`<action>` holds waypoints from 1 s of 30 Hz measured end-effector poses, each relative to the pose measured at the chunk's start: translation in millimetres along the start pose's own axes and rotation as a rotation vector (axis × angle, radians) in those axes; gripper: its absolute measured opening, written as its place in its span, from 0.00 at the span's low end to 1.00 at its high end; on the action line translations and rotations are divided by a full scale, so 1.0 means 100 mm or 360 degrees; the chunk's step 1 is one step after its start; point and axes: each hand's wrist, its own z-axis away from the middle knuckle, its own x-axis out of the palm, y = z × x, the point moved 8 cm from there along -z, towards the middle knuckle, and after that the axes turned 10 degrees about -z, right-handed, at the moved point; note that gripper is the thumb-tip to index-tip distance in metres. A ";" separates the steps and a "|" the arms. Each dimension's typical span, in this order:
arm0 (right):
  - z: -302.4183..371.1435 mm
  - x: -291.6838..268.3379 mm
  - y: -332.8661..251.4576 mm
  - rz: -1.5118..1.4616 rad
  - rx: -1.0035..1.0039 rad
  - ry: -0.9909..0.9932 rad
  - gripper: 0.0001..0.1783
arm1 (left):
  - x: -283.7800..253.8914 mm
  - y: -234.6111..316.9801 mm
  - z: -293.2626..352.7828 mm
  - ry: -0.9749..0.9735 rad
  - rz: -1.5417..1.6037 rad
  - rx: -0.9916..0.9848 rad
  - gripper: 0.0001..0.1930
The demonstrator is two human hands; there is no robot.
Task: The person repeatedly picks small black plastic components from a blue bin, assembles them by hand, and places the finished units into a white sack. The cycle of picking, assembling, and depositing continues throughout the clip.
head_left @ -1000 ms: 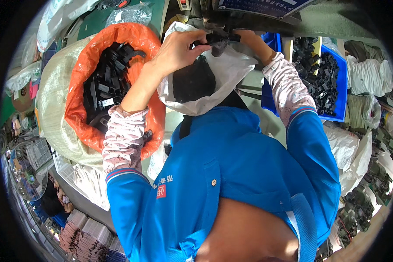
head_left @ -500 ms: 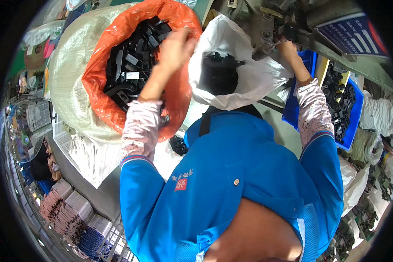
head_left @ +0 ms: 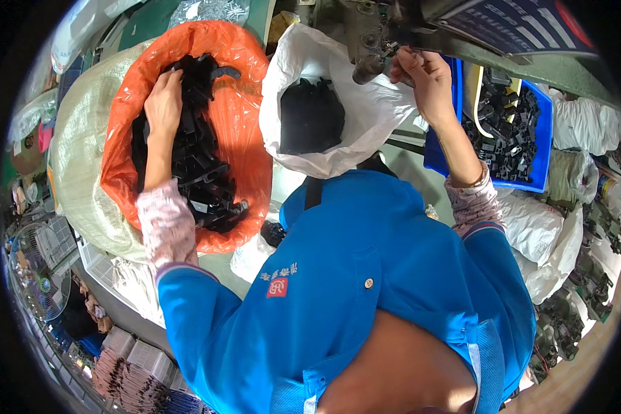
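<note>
While the person is leaning forward in a blue jacket (head_left: 379, 276), the left hand (head_left: 163, 103) is reaching down into the orange bag (head_left: 248, 138), which is standing inside a bigger pale woven sack (head_left: 83, 172). The hand is lying on the pile of black plastic parts (head_left: 200, 165) near the bag's upper left edge. Its fingers are curling into the parts, but the pictures are not showing clearly if they are already holding 1 of them.

The right hand (head_left: 424, 76) is raised up at the grey machine (head_left: 369, 34) near the top. Its fingers are pinched narrow around something small and dark at the machine, and it is not possible to tell what this piece is.

Between the 2 hands, a white plastic bag (head_left: 366, 117) is hanging open under the machine, with more black parts (head_left: 310, 117) lying in its bottom. Just to the right of the right forearm, a blue bin (head_left: 545, 145) is holding further black parts. White sacks (head_left: 545, 234) are lying beside the bin's lower edge.
</note>
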 end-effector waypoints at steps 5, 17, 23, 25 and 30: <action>-0.02 0.17 -0.14 0.0073 -0.0199 -0.0157 0.08 | -0.76 0.03 0.41 0.0640 0.0973 -0.0806 0.10; -0.21 0.11 0.04 -0.0288 0.0360 -0.0357 0.10 | -0.21 2.15 0.97 0.0180 0.3869 -0.1586 0.22; -0.10 0.30 -0.22 0.0433 -0.0310 -0.0188 0.15 | -0.84 2.95 0.83 -0.0289 0.4220 -0.0845 0.33; -0.01 0.29 -0.24 0.0759 -0.0887 0.0123 0.08 | -0.96 3.11 0.73 -0.0287 0.3848 -0.0674 0.25; 0.38 0.06 0.00 0.0781 -0.0890 -0.0009 0.09 | -1.30 3.49 0.59 -0.0496 0.3284 -0.0442 0.21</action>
